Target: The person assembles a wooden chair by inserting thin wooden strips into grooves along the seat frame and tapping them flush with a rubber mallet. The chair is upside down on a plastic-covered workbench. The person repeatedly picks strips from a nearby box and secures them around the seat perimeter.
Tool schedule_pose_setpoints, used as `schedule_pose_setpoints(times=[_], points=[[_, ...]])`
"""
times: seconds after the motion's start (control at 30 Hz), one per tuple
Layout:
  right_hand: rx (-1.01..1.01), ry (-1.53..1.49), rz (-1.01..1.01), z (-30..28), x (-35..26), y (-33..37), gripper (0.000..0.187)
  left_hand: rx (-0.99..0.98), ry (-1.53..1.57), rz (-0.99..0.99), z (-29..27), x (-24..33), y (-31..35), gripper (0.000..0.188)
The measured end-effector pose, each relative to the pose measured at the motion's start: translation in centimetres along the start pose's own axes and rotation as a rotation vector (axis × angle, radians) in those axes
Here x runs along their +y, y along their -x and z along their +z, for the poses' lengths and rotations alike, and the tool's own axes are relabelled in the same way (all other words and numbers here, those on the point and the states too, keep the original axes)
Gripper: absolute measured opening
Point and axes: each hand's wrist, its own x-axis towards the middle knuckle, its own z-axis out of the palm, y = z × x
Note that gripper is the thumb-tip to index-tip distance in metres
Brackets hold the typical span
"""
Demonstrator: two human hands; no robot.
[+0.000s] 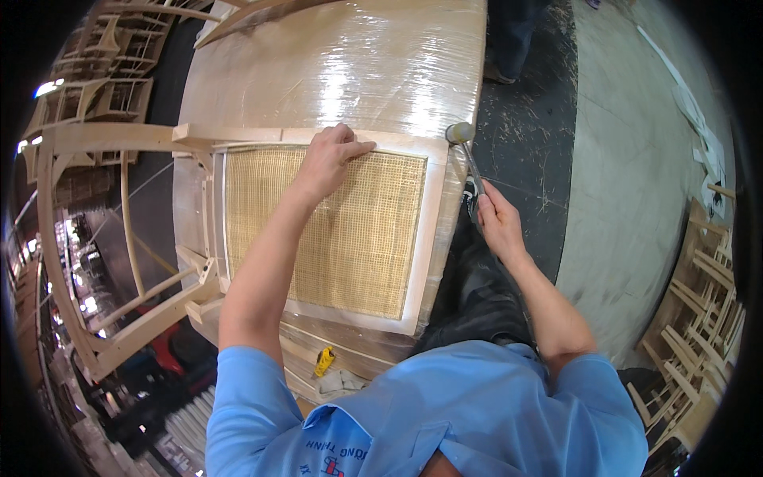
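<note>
A wooden chair frame lies on its side, with a woven cane panel (362,230) set inside a pale wooden border (433,191). At the panel's far edge is my left hand (334,159), its fingers curled together against the groove line and one finger pointing right along it. Whatever those fingers may pinch is too small to make out. My right hand (501,222) is closed round the handle of a mallet (459,133). The mallet's pale head is raised by the border's far right corner, and I cannot tell if it touches.
Plastic-wrapped table surface (381,71) extends beyond the panel. The chair's legs and rails (151,322) stick out leftward. A yellow tool (324,362) and a crumpled cloth (340,383) lie near my body. Wooden frames (695,318) are piled at the right; another person's leg (513,36) shows at the top.
</note>
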Motion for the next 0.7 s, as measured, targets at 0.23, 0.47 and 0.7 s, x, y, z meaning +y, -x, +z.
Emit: schedule_pose_setpoints(times=[0.23,0.47,0.7], points=[[-0.013,0.063,-0.007,-0.4,-1.5,2.5,0.041,0.014,-0.034,0.025,0.0,-0.2,0.1,0.050],[-0.008,0.205,-0.117,0.1,-1.9,3.2,0.039,-0.048,-0.036,0.011,-0.1,-0.1,-0.3,0.055],[-0.203,-0.139,0.129,-2.7,-2.3,5.3,0.032,-0.078,-0.045,-0.040,0.1,-0.2,0.4,0.054]])
